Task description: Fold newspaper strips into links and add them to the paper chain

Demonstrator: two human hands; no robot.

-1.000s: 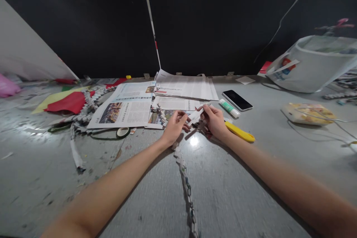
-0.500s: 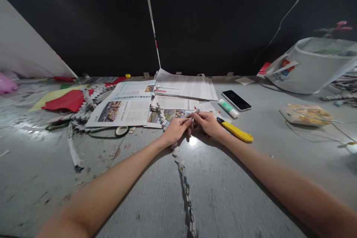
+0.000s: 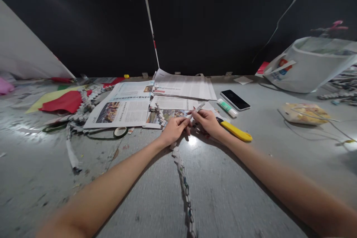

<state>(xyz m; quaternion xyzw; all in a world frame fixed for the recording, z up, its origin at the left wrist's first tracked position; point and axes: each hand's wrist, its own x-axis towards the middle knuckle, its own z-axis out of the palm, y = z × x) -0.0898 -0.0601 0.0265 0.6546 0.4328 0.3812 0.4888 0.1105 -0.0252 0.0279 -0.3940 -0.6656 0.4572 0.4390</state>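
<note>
My left hand (image 3: 175, 131) and my right hand (image 3: 206, 121) are close together over the table, fingers pinched. Between them is a narrow folded paper strip (image 3: 199, 106), its pale end sticking up past my right fingertips. Both hands seem to grip it, though fingers cover most of its length. A chain of folded newspaper links (image 3: 184, 184) trails from beneath my left hand toward the near edge of view. Just beyond the hands are newspaper sheets (image 3: 122, 108). A yellow utility knife (image 3: 237, 131) lies beside my right wrist, with a glue stick (image 3: 227, 108) behind it.
A black-screened phone (image 3: 235, 99) lies beyond the glue stick. To the right stand a white bag (image 3: 304, 68) and a yellowish packet (image 3: 306, 114) with a cable over it. On the left are red paper (image 3: 63, 102), a tape roll (image 3: 121, 131) and more folded-paper chain (image 3: 86, 108).
The paper strip now shows longer and points up and to the right from my right fingers. My hands have barely moved; the whole view has shifted slightly.
</note>
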